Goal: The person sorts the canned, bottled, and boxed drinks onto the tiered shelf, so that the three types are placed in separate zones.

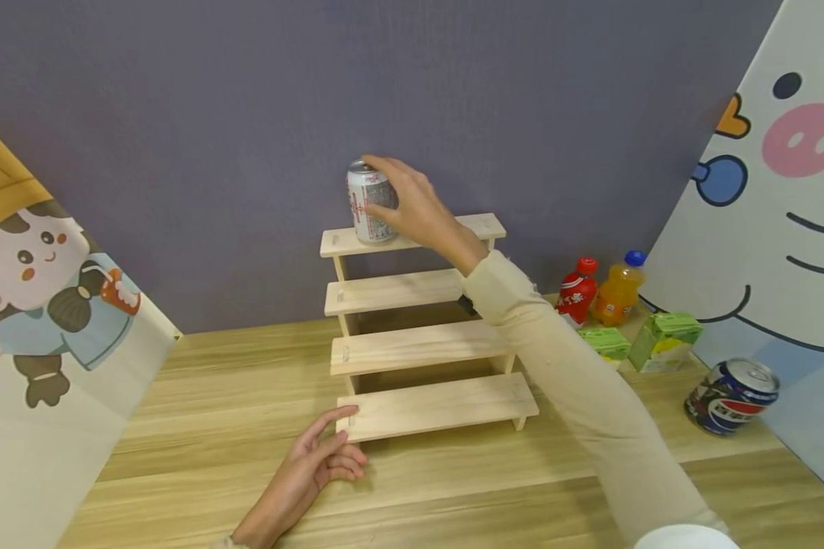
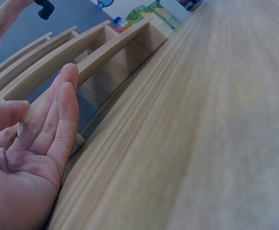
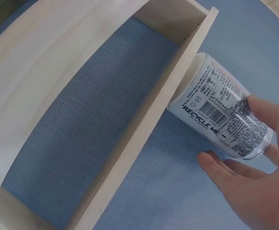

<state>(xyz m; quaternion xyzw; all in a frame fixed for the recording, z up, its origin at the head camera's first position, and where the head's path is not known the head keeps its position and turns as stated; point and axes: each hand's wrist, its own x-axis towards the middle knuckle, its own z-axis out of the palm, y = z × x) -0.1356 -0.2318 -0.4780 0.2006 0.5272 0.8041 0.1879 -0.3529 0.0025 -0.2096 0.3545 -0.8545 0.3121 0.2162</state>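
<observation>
White can [image 1: 367, 206] stands nearly upright towards the left end of the top shelf [image 1: 481, 226] of the wooden rack [image 1: 422, 349], its base at the boards; whether its full weight rests there we cannot tell. We hold it by its upper part with our right hand [image 1: 415, 200], a fingertip at the top rim and the thumb against the label, probably because a high hold keeps the base free to sit flat. From the right wrist, one finger hangs a little off the can's side, so the grip looks light.

Our left hand [image 1: 309, 467] pinches the left end of the lowest shelf [image 1: 446, 406] between thumb and forefinger, most likely to steady the rack; its other fingers lie loosely curved in front. That hand comes in low over the counter [image 1: 213, 442], palm turned towards the rack. Our right arm crosses from the lower right, its sleeve [image 1: 577, 381] passing in front of the shelves' right ends, with the hand bent over the can from the right.

At the right, well apart from the can, we see a red bottle [image 1: 577, 293], an orange bottle [image 1: 618, 296], green cartons [image 1: 664, 343] and a dark can [image 1: 731, 396].
</observation>
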